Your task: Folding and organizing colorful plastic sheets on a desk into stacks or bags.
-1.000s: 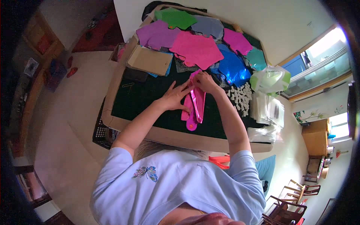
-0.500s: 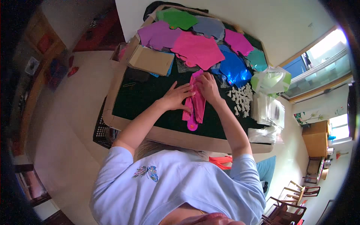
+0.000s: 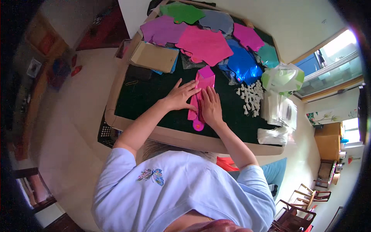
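- pink foil strip [image 3: 208,81]: folded narrow, lying flat near the middle of the dark green table [image 3: 145,107], between your two hands.
- long axis: runs away from your body, far end leaning slightly right. violet end [image 3: 206,72] farthest from you, round magenta tab [image 3: 198,125] nearest your body.
- left hand [image 3: 177,98]: grip open, fingers spread, fingertips and thumb at the strip's left side; the strip lies to its right.
- right hand [image 3: 211,107]: grip open as well, fingers extended and laid flat over the strip's right side; the strip lies under it and to its left. no pinch visible.
- nearer hand: both appear in contact; your right covers more of the lower half.
- surroundings: pink foil stack [image 3: 206,44] beyond the violet end, blue foil stack [image 3: 245,63] beyond and right, small white pieces [image 3: 251,97] well apart from your right hand.
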A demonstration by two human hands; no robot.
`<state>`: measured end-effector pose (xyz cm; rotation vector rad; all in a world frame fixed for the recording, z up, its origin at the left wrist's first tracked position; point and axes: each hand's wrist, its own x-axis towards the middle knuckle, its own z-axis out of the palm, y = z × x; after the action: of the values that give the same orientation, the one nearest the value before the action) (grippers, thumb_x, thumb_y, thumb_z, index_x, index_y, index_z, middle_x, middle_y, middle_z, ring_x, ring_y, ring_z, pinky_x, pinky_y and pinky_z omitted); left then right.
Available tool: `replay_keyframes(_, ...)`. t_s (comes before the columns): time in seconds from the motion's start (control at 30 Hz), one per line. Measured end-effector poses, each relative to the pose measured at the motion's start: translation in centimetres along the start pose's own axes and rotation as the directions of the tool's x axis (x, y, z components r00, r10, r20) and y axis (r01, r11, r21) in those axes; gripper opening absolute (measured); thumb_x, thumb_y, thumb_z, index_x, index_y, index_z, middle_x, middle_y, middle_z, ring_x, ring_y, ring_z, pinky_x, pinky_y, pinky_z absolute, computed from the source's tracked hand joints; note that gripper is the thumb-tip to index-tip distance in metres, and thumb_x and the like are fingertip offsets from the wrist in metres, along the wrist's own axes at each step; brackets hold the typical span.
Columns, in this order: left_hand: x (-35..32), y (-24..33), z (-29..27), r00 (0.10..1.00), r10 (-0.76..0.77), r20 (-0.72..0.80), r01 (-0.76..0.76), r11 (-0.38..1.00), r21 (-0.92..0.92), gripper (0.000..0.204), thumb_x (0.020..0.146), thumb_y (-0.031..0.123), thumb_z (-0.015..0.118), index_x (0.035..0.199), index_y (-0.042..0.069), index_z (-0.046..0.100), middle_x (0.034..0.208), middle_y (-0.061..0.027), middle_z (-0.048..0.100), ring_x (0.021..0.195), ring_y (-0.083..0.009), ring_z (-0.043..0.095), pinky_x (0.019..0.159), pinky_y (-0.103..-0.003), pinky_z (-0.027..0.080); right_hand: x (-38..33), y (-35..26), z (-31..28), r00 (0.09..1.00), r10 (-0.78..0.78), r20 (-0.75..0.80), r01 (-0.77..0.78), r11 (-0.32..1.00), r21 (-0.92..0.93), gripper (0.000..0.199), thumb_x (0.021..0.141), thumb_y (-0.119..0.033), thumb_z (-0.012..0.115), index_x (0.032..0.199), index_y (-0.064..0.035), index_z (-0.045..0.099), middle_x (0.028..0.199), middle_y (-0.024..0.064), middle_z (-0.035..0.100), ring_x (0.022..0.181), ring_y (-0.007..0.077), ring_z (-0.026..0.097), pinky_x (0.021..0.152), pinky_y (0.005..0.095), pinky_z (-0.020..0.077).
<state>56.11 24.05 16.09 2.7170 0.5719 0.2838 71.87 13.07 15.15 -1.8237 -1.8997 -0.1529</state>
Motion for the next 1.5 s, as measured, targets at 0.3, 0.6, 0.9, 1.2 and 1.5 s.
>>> replay_keyframes(0.3,2.0,2.8,1.8,0.988,-0.156,-0.014,0.157,0.984,0.083,0.064,0.084,0.041,0.049,0.133,0.004,0.031,0.144,-0.0134,0.019,0.134,-0.0247,0.015,0.104,-0.057,0.009,0.1,1.6,-0.5,0.996,0.019,0.085,-0.02,1.0,0.007,0.047,0.082,-0.014,0.049,0.127,-0.0031,0.04,0.132,0.0204,0.035,0.126,0.0354,0.03,0.102,0.0493,0.026)
replay_keyframes(0.6,3.0,2.2,3.5,0.991,-0.101,-0.089,0.115,0.979,0.168,0.073,0.084,0.049,0.046,0.137,0.004,0.022,0.145,-0.015,0.015,0.135,-0.0268,0.012,0.104,-0.058,0.008,0.7,5.4,0.6,0.988,0.024,0.149,-0.048,0.986,0.159,0.041,0.085,-0.012,0.046,0.125,-0.0023,0.042,0.132,0.0168,0.037,0.125,0.0329,0.032,0.102,0.0482,0.025)
replay_keyframes(0.9,4.3,1.8,4.1,0.993,-0.1,-0.061,0.111,0.97,0.217,0.074,0.084,0.054,0.042,0.137,0.005,0.023,0.145,-0.0145,0.014,0.135,-0.0265,0.012,0.104,-0.058,0.008,5.3,11.4,2.7,0.997,0.05,0.055,-0.055,0.994,0.094,0.037,0.084,-0.007,0.045,0.121,-0.0014,0.044,0.128,0.016,0.043,0.121,0.0321,0.038,0.1,0.0484,0.028)
replay_keyframes(1.2,5.0,1.5,5.2,0.99,-0.1,-0.095,0.117,0.973,0.198,0.073,0.084,0.052,0.045,0.137,0.006,0.023,0.145,-0.0144,0.014,0.135,-0.0258,0.014,0.104,-0.057,0.01,1.9,12.5,0.5,0.985,-0.04,0.167,-0.007,0.963,0.27,0.043,0.081,0.003,0.045,0.122,-0.01,0.049,0.13,0.0119,0.043,0.125,0.0302,0.035,0.103,0.0471,0.0246)
replay_keyframes(1.5,5.8,1.9,6.5,0.991,-0.09,-0.097,0.109,0.972,0.208,0.074,0.083,0.05,0.048,0.137,0.006,0.022,0.144,-0.015,0.015,0.134,-0.0258,0.014,0.104,-0.057,0.011,-3.6,11.7,-3.4,0.943,-0.121,0.311,0.005,0.937,0.35,0.056,0.067,0.014,0.044,0.112,-0.0166,0.06,0.132,0.0132,0.041,0.127,0.0318,0.032,0.105,0.0494,0.0215)
